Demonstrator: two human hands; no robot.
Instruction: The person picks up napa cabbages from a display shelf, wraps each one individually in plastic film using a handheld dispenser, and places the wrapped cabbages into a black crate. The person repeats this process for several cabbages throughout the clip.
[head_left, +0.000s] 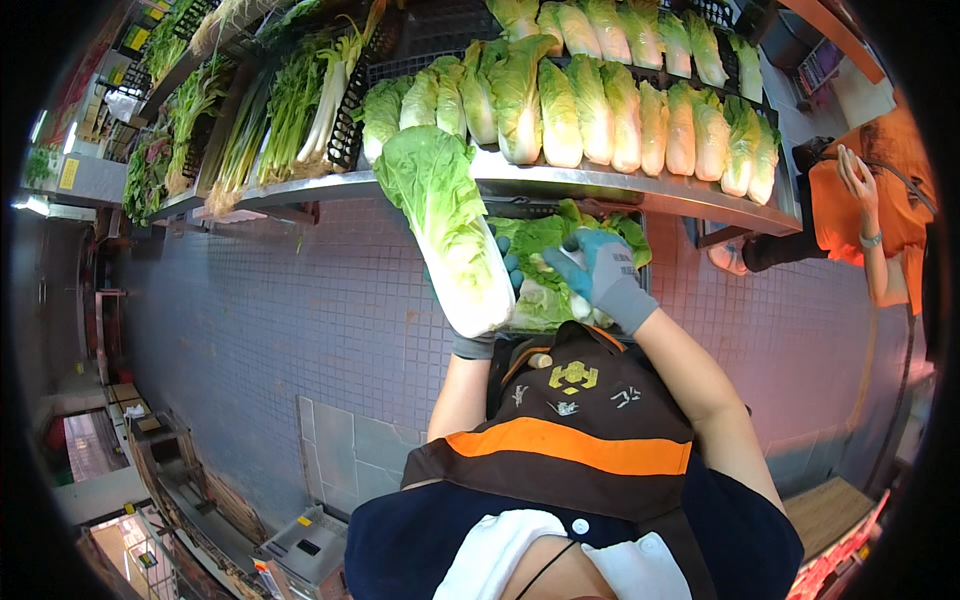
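Observation:
My left hand (510, 264), in a grey and teal work glove, holds a large napa cabbage (457, 240) from beneath, its white base towards me and its leafy top pointing away. Most of that hand is hidden behind the cabbage. In a matching glove, my right hand (596, 270) is over a dark crate (646, 225) of cabbages and loose green leaves (525, 232). Its fingers are curved at the leaves; whether they grip one cannot be told.
Ahead, a metal-edged shelf (570, 176) bears rows of napa cabbages (559, 112). Leeks (244, 142) and other greens lie at the left. A person in orange (862, 187) stands beyond the shelf's right end. A metal cabinet (307, 547) stands at the lower left.

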